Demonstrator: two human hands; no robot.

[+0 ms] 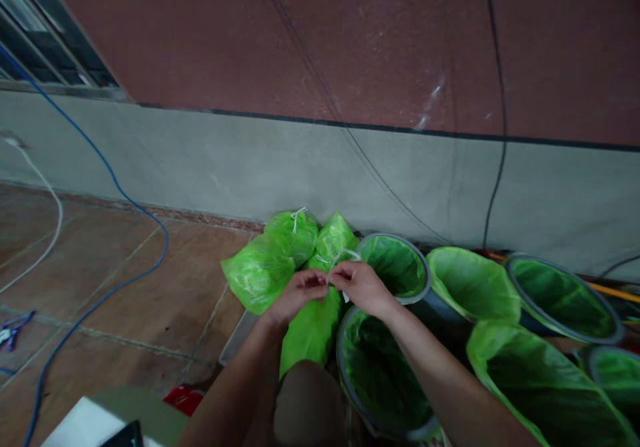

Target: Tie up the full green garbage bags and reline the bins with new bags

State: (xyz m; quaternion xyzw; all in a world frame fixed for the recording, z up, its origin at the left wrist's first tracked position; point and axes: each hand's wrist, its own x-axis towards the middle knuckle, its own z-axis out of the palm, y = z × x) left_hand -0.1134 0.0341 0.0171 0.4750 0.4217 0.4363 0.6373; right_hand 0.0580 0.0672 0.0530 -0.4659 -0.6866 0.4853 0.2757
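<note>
My left hand (304,288) and my right hand (364,288) meet at the centre, fingertips pinched together on a thin white tie string (345,253). One loop of the string arcs up above my right fingers. Right beneath them stands a bright green plastic bag (313,337), its top partly hidden by my hands. Behind and to the left lie a filled green bag (260,270) and a knotted green bag (295,233) with a white tie on top. Another green bag (336,235) leans near the wall.
To the right stand several bins lined with green bags, including a round bin (345,353) beside my right forearm and one bin (425,280) behind it. A blue cable (115,180) crosses the tiled floor (125,287). Dark cables hang along the wall (225,160).
</note>
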